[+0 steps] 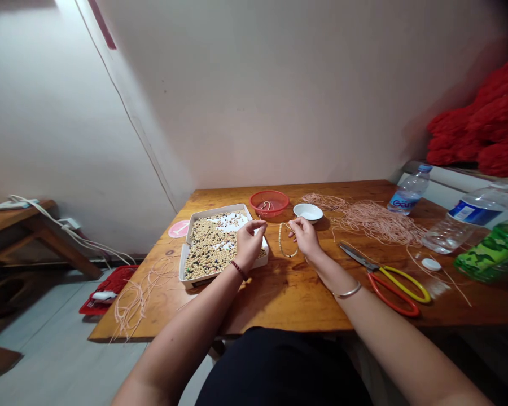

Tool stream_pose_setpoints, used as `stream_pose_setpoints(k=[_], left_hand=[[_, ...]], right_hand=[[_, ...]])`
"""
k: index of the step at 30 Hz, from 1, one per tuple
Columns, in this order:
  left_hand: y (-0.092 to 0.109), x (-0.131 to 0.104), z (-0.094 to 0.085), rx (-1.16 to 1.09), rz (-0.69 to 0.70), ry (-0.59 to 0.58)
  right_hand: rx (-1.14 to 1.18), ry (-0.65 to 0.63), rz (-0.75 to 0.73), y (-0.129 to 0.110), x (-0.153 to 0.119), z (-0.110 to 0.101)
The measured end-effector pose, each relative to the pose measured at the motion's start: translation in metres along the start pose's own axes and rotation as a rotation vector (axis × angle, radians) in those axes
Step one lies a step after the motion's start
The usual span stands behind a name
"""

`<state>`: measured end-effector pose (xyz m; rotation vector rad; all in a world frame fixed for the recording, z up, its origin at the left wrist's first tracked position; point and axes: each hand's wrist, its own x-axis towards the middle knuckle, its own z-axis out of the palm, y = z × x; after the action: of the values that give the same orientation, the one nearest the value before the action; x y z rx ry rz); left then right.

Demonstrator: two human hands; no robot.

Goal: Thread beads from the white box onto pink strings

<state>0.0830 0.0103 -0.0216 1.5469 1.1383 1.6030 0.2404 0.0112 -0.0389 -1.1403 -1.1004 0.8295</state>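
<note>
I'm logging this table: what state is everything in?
Left hand: pinched
Right hand: holding bead strand
Bead strand: looped
Box: open, partly filled
Scissors: handles spread
Red basket: open
White bowl: open
Pink cords: loose
Small bottle: capped
Large bottle: cap unclear
Green bottle: cap unclear
White cap: loose

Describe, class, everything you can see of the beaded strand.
The beaded strand is a curving string of small, round, cream-coloured beads, with a darker spot near its lowest point; their material is unclear. The right hand pinches its top, and it curves downward over the wooden table; whether it touches the table cannot be told.
</note>
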Motion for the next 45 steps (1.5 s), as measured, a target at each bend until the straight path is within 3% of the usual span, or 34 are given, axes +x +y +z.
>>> stream_pose_setpoints(k=[10, 16, 21, 30, 38, 42, 45], left_hand=[[0.0, 0.001, -0.002, 0.025, 0.026, -0.038], [0.005, -0.002, 0.001, -0.096, -0.041, -0.037], [0.004, -0.003, 0.001, -0.106, -0.056, -0.077], [0.01, -0.006, 0.001, -0.09, 0.0, -0.098], [0.014, -0.008, -0.001, -0.044, 0.109, -0.113], [0.01, -0.007, -0.002, 0.008, 0.124, -0.086], [0.008, -0.007, -0.001, 0.034, 0.137, -0.077]], right_hand=[[0.033, 0.012, -0.083, -0.002, 0.003, -0.003], [0.244, -0.14, 0.194, -0.017, -0.007, -0.005], [0.442, -0.223, 0.315, -0.022, -0.009, -0.007], [0.183, -0.195, 0.157, -0.019, -0.011, 0.0], [0.32, -0.143, 0.263, -0.02, -0.008, -0.004], [0.316, -0.049, 0.203, -0.016, -0.004, -0.005], [0.317, -0.047, 0.151, -0.012, -0.001, -0.004]])
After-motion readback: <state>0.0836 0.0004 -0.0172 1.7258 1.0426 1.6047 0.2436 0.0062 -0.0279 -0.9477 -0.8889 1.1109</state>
